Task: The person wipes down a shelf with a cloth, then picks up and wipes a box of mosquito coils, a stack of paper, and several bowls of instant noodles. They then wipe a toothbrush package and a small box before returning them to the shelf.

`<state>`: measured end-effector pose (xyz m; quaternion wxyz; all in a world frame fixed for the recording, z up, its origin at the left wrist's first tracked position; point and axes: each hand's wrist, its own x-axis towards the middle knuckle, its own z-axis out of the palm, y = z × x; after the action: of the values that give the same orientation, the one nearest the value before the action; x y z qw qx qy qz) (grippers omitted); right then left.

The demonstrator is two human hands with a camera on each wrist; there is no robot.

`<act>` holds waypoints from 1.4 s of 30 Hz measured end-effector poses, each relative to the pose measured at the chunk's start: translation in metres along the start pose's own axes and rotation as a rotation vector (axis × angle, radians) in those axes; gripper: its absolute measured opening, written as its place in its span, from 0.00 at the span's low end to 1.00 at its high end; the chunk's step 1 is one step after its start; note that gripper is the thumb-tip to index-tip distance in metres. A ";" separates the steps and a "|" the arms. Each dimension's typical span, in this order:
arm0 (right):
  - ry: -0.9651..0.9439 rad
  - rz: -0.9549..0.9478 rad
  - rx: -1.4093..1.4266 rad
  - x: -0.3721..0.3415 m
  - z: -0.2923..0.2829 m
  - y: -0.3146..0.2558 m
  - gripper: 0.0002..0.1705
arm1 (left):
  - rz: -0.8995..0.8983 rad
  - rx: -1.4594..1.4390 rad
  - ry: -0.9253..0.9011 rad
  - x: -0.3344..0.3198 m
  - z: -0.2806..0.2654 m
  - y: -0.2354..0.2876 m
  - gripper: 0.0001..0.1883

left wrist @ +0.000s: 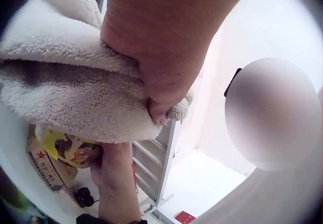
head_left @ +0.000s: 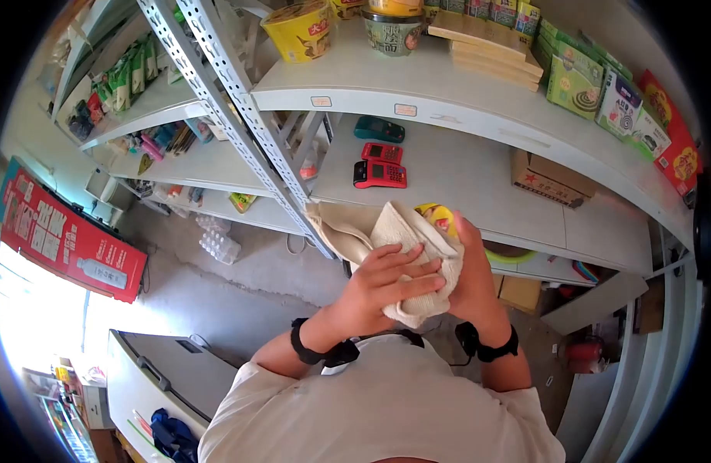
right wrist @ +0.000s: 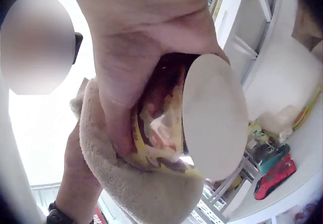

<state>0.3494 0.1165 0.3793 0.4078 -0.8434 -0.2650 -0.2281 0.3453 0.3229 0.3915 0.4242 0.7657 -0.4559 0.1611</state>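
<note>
Head view, hands: close together, mid-frame; left hand [head_left: 382, 289] spread over cream cloth [head_left: 398, 224], right hand [head_left: 473, 282] opposite.
Head view, yellow tub [head_left: 438, 217]: mid-frame, partly hidden by cloth and right hand.
Left wrist view, cloth: gripped by left hand, upper left of frame; folded, deep pile. Probably limp, non-slip; a bunched fold gives good purchase.
Right wrist view, tub: mid-frame, clamped in right hand, cloth against its side, pale round end [right wrist: 214, 118] exposed. Likely light, slick, dentable; best held round the side wall, gently.
</note>
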 end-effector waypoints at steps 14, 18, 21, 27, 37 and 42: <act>0.236 0.262 1.284 0.005 0.046 -0.033 0.78 | -0.642 -0.948 0.675 -0.063 0.034 -0.026 0.31; 0.224 0.236 1.202 0.017 0.077 -0.044 0.79 | -0.655 -0.965 0.513 -0.059 -0.003 -0.020 0.33; 0.211 0.185 1.131 0.032 0.101 -0.047 0.76 | -0.632 -1.525 0.566 -0.084 -0.017 -0.047 0.34; 0.289 0.184 0.912 0.074 0.136 -0.077 0.69 | -0.207 -0.504 0.689 -0.097 -0.088 -0.089 0.39; 0.420 0.089 0.699 0.158 0.152 -0.105 0.59 | -0.142 -0.396 0.705 -0.133 -0.187 -0.132 0.27; 0.454 -0.141 0.503 0.263 0.100 -0.109 0.49 | -0.392 -0.555 0.898 -0.155 -0.192 -0.145 0.26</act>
<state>0.4962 0.3239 0.5427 0.6349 -0.6236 -0.2731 -0.3653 0.4104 0.5951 0.3332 0.7841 0.5520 -0.1051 0.2635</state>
